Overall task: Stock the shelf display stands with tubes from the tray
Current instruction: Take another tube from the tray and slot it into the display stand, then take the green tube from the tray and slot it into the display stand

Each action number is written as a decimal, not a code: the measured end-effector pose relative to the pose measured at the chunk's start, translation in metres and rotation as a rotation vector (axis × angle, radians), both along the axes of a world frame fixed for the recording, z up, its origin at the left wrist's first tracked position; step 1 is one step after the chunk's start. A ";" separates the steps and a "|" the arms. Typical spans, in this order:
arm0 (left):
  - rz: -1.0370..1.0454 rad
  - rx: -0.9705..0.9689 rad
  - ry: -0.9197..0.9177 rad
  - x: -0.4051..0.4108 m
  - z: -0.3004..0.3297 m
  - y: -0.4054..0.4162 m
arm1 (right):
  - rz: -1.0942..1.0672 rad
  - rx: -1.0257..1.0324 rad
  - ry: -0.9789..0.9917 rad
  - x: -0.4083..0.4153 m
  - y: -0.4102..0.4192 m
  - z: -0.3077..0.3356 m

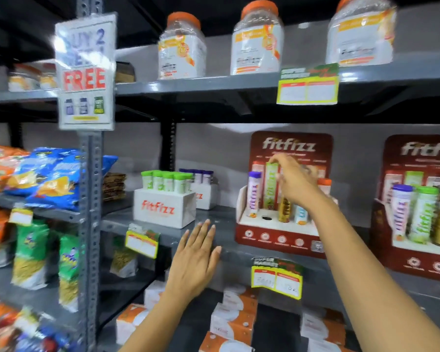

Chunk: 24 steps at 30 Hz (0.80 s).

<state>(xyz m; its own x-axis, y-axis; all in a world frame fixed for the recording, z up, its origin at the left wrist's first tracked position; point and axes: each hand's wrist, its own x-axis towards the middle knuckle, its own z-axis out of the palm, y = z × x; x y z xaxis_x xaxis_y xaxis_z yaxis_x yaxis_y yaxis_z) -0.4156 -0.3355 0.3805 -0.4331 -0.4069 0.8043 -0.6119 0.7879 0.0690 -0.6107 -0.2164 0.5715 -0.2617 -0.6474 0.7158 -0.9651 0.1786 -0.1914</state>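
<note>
Green-capped white tube (271, 184) pinched by right hand (294, 181) over red cardboard display stand (277, 237); left hand (194, 260), 7 o'clock, fingers flat, empty.

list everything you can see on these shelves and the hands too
jars: three, orange lids, top shelf
promo sign: one, white, on upright post
white tray: one, green-capped tubes inside, middle shelf
near display stand: one, red, partly filled, one front hole empty
far display stand: one, red, right edge
snack bags: blue, orange, green, left shelves
boxes: orange-white, bottom shelf
left hand: open, at shelf edge
right hand: grip on green tube
</note>
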 end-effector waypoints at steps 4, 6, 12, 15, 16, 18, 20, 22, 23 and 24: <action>0.104 0.002 -0.007 0.070 -0.037 0.028 | 0.291 -0.149 0.006 0.066 -0.007 -0.070; 0.182 0.021 -0.038 0.111 -0.064 0.041 | 0.412 -0.158 -0.012 0.112 -0.013 -0.122; 0.415 0.198 -0.100 0.234 -0.155 0.105 | 0.727 0.049 -0.199 0.244 -0.019 -0.268; 0.516 0.299 -0.089 0.286 -0.200 0.150 | 0.832 0.182 -0.203 0.297 -0.012 -0.328; 0.555 0.327 -0.089 0.301 -0.213 0.165 | 0.861 0.221 -0.202 0.313 -0.008 -0.346; 0.635 0.398 -0.083 0.331 -0.242 0.197 | 0.919 0.312 -0.172 0.343 0.005 -0.387; 0.712 0.452 -0.083 0.355 -0.268 0.227 | 0.975 0.408 -0.150 0.367 0.018 -0.428; 0.786 0.505 -0.098 0.374 -0.295 0.257 | 1.024 0.517 -0.138 0.387 0.031 -0.468; 0.821 0.531 -0.109 0.382 -0.308 0.271 | 1.036 0.584 -0.123 0.396 0.038 -0.488; 0.845 0.552 -0.119 0.388 -0.318 0.283 | 1.037 0.660 -0.108 0.402 0.043 -0.505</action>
<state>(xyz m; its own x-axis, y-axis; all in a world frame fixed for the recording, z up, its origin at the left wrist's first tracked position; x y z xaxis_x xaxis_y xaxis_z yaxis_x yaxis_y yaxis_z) -0.0275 -0.0525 0.0624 0.1028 -0.9183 0.3823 -0.9805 -0.0288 0.1945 -0.2086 -0.1730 0.0666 0.5536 -0.8131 0.1800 -0.6927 -0.5696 -0.4425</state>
